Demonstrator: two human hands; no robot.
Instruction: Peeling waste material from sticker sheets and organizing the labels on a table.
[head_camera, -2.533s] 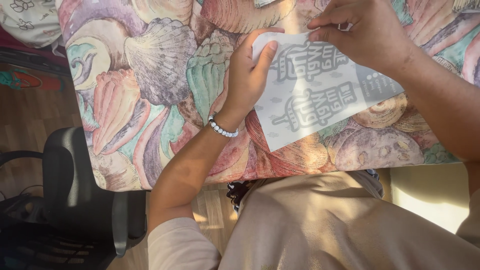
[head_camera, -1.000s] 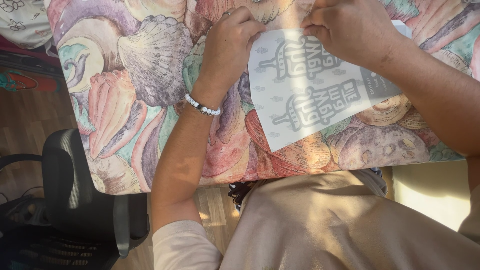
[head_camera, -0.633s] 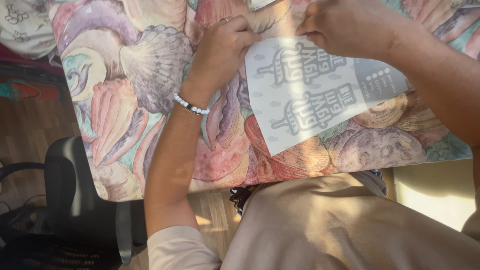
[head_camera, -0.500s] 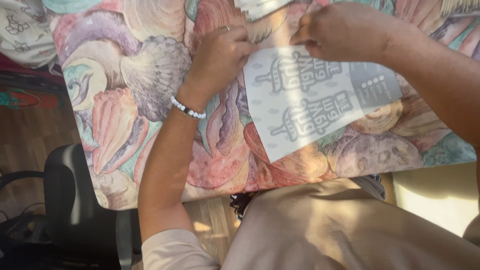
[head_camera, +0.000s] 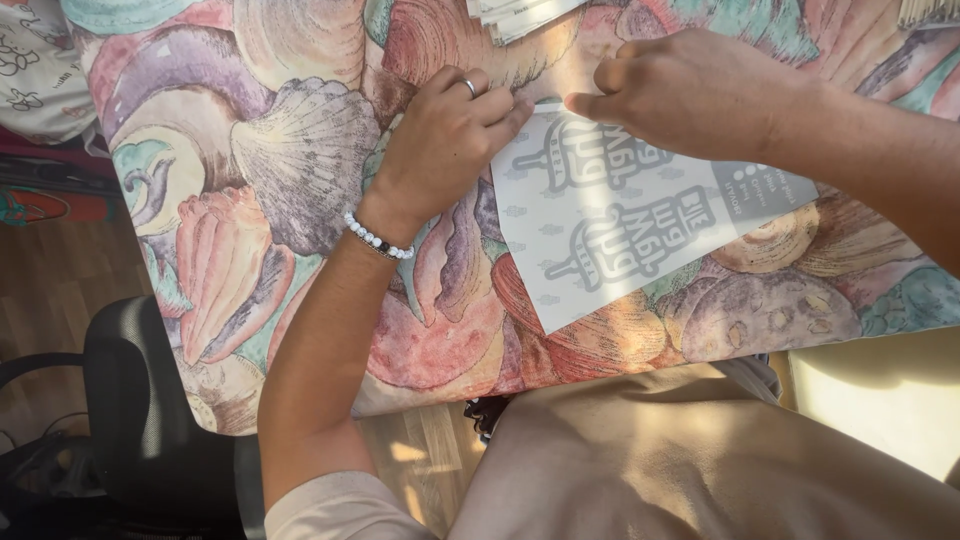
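Black and padded, an office chair (head_camera: 150, 420) stands on the wood floor (head_camera: 45, 290) at the near left, beside a table draped in a seashell-print tablecloth (head_camera: 270, 170) of pink, purple and teal. Further right, the person's left arm, a white bead bracelet (head_camera: 378, 240) at the wrist, reaches across the cloth. The left hand (head_camera: 445, 140), a ring on one finger, is curled with its fingertips (head_camera: 515, 110) pressed on the far left corner of a pale paper sheet (head_camera: 630, 230) printed with grey lantern-like figures. The sheet lies flat on the tablecloth, slanted, its near corner close to the table's near edge and just above the person's beige shirt (head_camera: 700, 460). At the far edge of the frame, a stack of similar papers (head_camera: 520, 12) rests just beyond the hands. To the right, the right hand (head_camera: 690, 90) is closed in a pinch on the sheet's far edge, knuckles up, almost touching the left hand's fingertips; the forearm runs off toward the right side of the table.
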